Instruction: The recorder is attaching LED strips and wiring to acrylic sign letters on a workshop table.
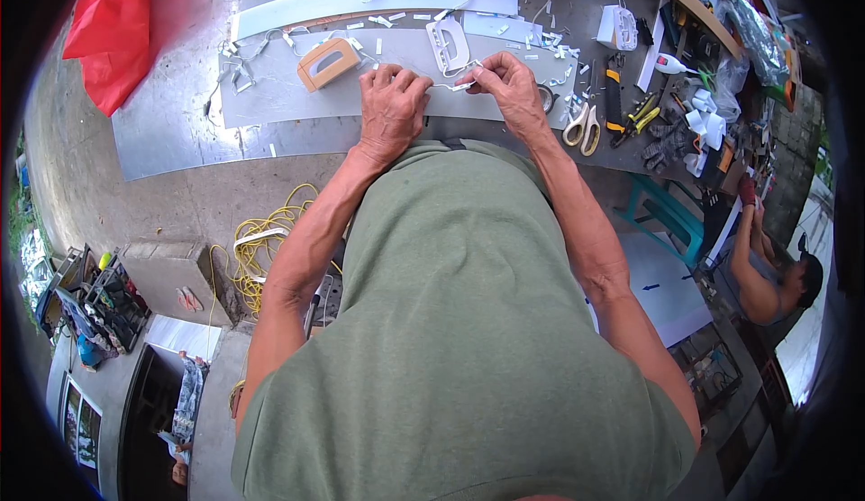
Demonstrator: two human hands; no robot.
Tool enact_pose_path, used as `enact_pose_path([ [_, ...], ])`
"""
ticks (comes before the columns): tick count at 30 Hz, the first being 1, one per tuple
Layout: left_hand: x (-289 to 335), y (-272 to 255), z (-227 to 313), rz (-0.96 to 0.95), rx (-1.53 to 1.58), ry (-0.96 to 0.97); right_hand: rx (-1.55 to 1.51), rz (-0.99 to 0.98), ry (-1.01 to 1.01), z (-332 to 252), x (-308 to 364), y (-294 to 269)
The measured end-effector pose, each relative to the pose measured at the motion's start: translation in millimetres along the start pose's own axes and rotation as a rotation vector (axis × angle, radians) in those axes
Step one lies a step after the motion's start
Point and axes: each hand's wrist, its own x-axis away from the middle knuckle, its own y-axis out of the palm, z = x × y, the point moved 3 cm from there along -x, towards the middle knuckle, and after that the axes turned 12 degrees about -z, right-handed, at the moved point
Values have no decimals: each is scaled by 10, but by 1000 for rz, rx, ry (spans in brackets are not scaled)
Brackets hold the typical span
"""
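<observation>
My left hand (394, 109) rests at the table's near edge, its fingers curled around one end of a thin white wire (441, 86). My right hand (511, 91) pinches the same wire by a small white light module (462, 87) strung on it. Just beyond the fingers lies a white D-shaped shell (448, 45), and the wire seems to loop out of it. A tan-sided D-shaped piece (327, 64) stands left of it, close to my left hand. Small white modules on wires (382, 22) are scattered over the grey sheet (270, 95) beneath.
Scissors (582, 129), an orange-black cutter (614, 95), a tape roll (545, 97) and yellow-handled pliers (645, 115) lie to the right. A red bag (106, 37) sits far left. Yellow cable (261, 240) coils on the floor. Another person (766, 285) works at right, beside a teal stool (667, 217).
</observation>
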Motion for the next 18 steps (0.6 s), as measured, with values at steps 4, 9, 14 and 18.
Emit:
enact_pose_path([
  [4, 34, 1, -10, -125, 24, 139, -55, -7, 77, -1, -30, -21],
  [9, 1, -7, 51, -347, 234, 249, -22, -66, 136, 60, -65, -23],
  [14, -190, 187, -44, -167, 331, -131, 57, -19, 155, 17, -74, 4],
  [18, -288, 156, -3, 83, 386, -77, 211, -8, 178, -6, -95, -5],
])
